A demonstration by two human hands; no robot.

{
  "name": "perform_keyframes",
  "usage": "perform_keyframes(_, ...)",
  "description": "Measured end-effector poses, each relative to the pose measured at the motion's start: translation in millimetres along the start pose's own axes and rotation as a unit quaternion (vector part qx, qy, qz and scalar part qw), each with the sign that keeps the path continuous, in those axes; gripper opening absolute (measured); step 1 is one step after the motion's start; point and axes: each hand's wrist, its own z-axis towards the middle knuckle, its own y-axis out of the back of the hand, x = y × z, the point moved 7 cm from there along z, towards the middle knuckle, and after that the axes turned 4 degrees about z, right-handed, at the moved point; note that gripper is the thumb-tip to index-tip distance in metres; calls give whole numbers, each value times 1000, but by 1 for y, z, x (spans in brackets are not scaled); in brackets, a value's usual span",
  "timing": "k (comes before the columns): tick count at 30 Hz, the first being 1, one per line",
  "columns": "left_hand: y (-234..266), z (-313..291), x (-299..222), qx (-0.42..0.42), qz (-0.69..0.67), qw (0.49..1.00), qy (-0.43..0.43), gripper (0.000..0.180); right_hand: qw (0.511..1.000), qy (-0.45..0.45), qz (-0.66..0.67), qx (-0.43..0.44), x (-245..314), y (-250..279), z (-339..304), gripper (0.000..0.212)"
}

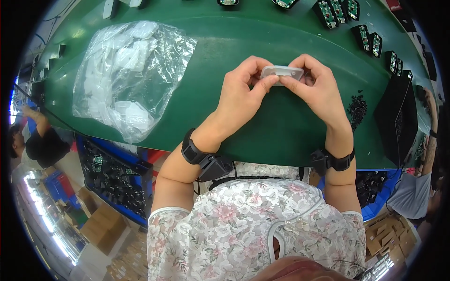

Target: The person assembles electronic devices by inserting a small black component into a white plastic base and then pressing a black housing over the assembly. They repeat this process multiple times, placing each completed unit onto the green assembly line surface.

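Between both hands I hold a small light-grey plastic cover [282,71], raised over the green table [225,51]. My left hand [244,86] pinches its left end, with the thumb along its near edge. My right hand [318,84] pinches its right end in the same way. The fingers behind the cover are partly hidden. Left of my left hand lies a clear plastic bag [136,79] full of white plastic covers. To the right of my right hand is a loose pile of tiny black parts [357,110].
Black housings with green circuit boards [325,14] stand along the far right side. A black box [397,119] is at the right edge. A blue bin of black parts [115,173] sits below the table at left. Other people [412,192] work on both sides.
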Motion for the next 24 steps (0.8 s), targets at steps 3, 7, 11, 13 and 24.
perform_keyframes(3, 2, 0, -3, 1, 30, 998, -63, 14, 995, 41, -93, -7, 14, -5, 2, 19)
perform_keyframes(7, 12, 8, -11, 28, -39, 999, 6, 18, 989, 76, -117, -41, 21, -6, 3, 20)
perform_keyframes(11, 39, 16, -2, -15, -48, 998, 39, 20, 997, 72, -16, 32, 12, -13, 32, 20)
perform_keyframes(13, 53, 20, 3, -83, 42, 994, 58, 13, 992, 106, -45, 48, 25, -13, 56, 22)
perform_keyframes(24, 38, 24, -13, -101, 414, 896, -123, 11, 902, 121, -405, -86, 72, -60, 224, 49)
